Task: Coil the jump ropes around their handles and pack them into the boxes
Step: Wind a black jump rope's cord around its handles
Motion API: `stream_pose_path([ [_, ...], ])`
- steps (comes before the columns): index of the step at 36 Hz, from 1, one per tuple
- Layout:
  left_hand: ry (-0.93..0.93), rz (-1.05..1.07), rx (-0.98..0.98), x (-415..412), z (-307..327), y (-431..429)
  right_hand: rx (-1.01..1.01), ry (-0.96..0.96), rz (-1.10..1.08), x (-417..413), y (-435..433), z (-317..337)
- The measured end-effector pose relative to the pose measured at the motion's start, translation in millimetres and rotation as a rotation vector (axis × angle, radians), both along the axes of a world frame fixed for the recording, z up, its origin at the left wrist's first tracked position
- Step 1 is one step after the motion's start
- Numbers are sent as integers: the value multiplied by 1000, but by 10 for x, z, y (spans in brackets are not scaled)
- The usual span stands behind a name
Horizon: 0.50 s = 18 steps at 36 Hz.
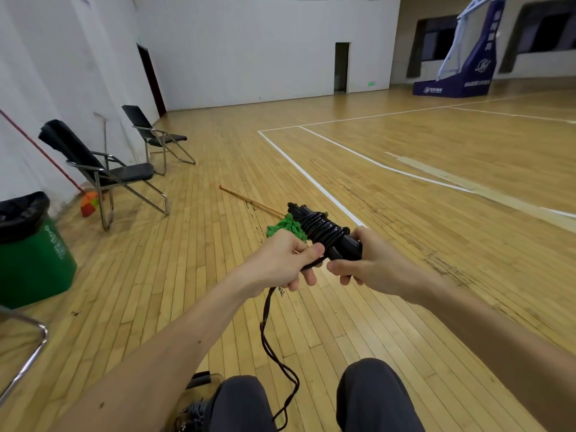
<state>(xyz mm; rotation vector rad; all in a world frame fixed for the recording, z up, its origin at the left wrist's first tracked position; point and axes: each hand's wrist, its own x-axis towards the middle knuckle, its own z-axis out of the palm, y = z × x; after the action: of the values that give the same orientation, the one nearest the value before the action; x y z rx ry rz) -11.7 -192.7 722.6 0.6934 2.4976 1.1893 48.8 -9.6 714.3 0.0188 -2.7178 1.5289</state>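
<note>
Left hand, right hand nearly touching at centre; no gap between.
12 o'clock: handles, mop on floor behind, stick running to 11.
10: two chairs by wall.
9: bin.
8: chair arm at frame edge.
6: slack rope hanging between knees.
1 to 4: bare floor, wide open.

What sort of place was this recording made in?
Most likely an indoor sports hall: a wooden plank floor with white court lines, a blue padded basketball stand at the far right, and folding chairs at the left.
</note>
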Motion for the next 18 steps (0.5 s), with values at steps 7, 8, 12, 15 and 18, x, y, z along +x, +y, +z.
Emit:
stream_pose_path([
  [7,232,42,-143,17,-113,67,22,-37,-54,-151,87,-98],
  [8,249,22,-171,30,-106,71,34,-38,-55,-163,91,-105],
  [12,403,-54,-355,71,-75,73,-5,-94,-58,-192,103,-116],
  [15,580,-125,-509,117,-23,57,-65,-122,-30,-178,101,-92],
  [18,767,-246,-610,124,90,11,-67,-135,60,-126,29,-70],
])
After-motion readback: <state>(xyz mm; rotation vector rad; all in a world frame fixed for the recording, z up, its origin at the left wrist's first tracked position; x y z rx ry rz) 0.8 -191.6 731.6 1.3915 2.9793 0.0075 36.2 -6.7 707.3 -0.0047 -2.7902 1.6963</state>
